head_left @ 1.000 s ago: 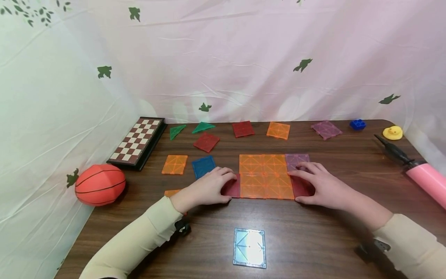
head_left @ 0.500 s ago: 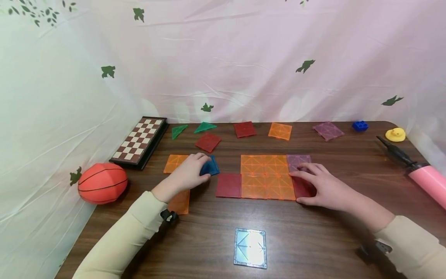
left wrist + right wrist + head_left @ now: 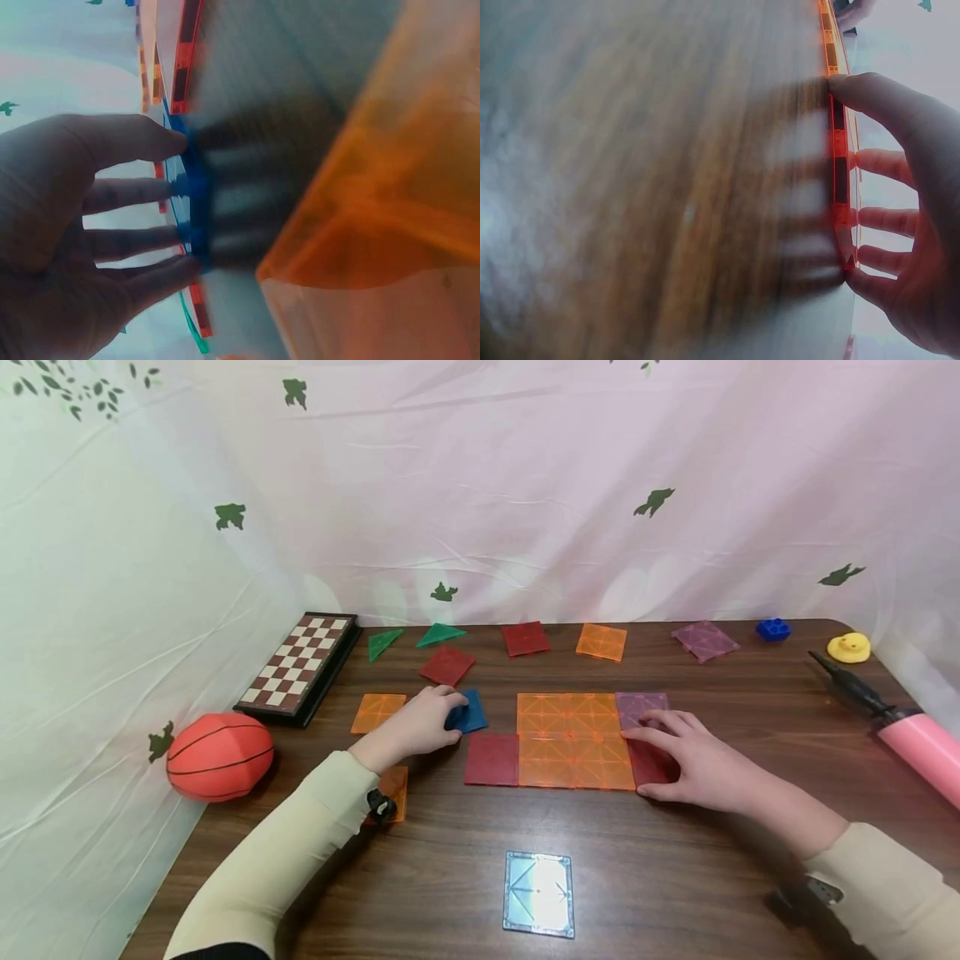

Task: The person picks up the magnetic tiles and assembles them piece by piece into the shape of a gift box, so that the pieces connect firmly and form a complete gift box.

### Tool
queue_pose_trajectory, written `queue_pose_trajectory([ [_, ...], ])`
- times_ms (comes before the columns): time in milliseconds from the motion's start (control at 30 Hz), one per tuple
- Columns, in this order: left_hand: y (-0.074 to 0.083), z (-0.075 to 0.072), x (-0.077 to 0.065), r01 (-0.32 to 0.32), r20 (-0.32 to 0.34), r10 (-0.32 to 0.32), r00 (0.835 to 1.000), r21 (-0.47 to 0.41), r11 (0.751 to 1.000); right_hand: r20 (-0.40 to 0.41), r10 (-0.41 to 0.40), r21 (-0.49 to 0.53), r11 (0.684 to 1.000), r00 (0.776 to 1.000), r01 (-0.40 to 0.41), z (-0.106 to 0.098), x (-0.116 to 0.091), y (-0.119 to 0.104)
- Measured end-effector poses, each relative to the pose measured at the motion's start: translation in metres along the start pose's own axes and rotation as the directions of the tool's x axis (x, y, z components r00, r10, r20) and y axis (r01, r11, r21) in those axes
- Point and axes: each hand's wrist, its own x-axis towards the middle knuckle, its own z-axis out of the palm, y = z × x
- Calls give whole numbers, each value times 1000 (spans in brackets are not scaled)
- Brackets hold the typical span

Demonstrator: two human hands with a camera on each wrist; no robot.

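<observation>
My left hand (image 3: 416,722) holds a blue square magnetic tile (image 3: 471,712) by its edges, thumb on the near side; in the left wrist view the fingertips spread along the blue tile (image 3: 199,195). Just to its right lies a flat joined block of tiles: a red square (image 3: 492,759), several orange squares (image 3: 570,739), a purple square (image 3: 642,704) and another red square (image 3: 651,763). My right hand (image 3: 690,756) grips that right-hand red tile, with thumb and fingers along its edges, as the red tile (image 3: 841,165) shows in the right wrist view.
Loose tiles lie around: orange (image 3: 378,713), orange under the left wrist (image 3: 395,789), pale blue (image 3: 538,893), red (image 3: 447,666) and green triangles (image 3: 440,634). A chessboard (image 3: 296,664) and red ball (image 3: 219,757) stand left; a pink pump (image 3: 918,739) and yellow duck (image 3: 849,647) right.
My left hand has let go of the left red tile, moved back and left to the blue tile, then shifted it slightly right towards the block. The right hand has stayed in place.
</observation>
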Motion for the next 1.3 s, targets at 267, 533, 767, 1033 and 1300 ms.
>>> queue_pose_trajectory([
  [267,7,0,24,-22,40,24,999,-32,999,3,5,4,1000,1000,-5,0,0,1],
  [533,14,1,31,-48,62,54,997,-81,996,4,3,12,1000,1000,-3,0,0,2],
  [767,17,1,33,-87,69,93,993,-94,992,11,6,11,1000,1000,-6,0,0,2],
  [1033,22,2,32,-130,88,140,986,-113,985,7,2,8,1000,1000,-2,-1,1,1],
  [1300,39,6,20,-165,100,166,981,-10,986,13,5,4,1000,1000,-5,-1,1,0],
])
